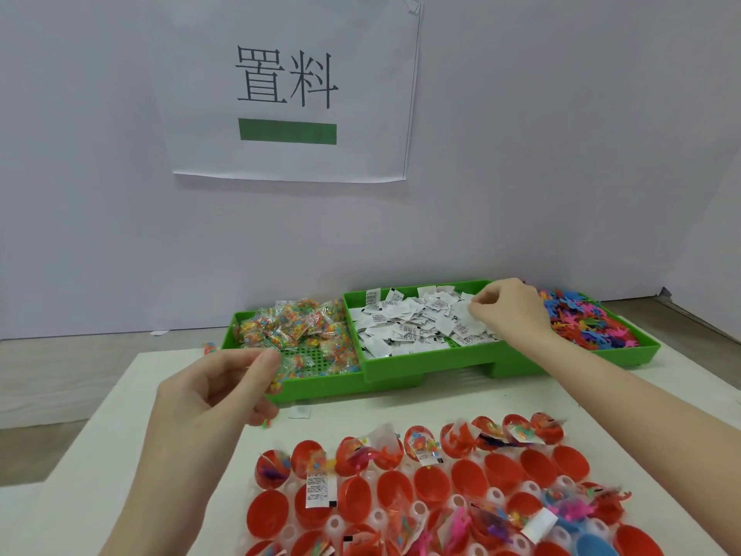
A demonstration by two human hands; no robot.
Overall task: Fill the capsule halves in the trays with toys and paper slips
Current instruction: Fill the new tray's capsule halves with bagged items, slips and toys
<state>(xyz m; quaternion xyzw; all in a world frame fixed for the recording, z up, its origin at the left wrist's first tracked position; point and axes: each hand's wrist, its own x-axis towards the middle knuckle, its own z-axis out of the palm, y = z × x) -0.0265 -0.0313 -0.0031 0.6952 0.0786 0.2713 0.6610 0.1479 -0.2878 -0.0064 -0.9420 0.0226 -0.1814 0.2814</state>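
Red capsule halves (433, 485) stand in a clear tray (497, 495) at the near edge; several hold toys and paper slips, others are bare. My left hand (212, 395) pinches a clear bag of coloured beads (282, 373) over the front of the left green bin (320, 389). My right hand (507, 311) reaches into the middle green bin (401, 365) and pinches a white paper slip (467, 319) from the pile of slips (413, 323). The left bin holds more bead bags (292, 323).
A third green bin (637, 349) at the right holds flat coloured toy figures (581, 321). All stands on a white tabletop (180, 455) against a white wall with a printed paper sign (286, 86). A stray slip (298, 412) lies before the bins.
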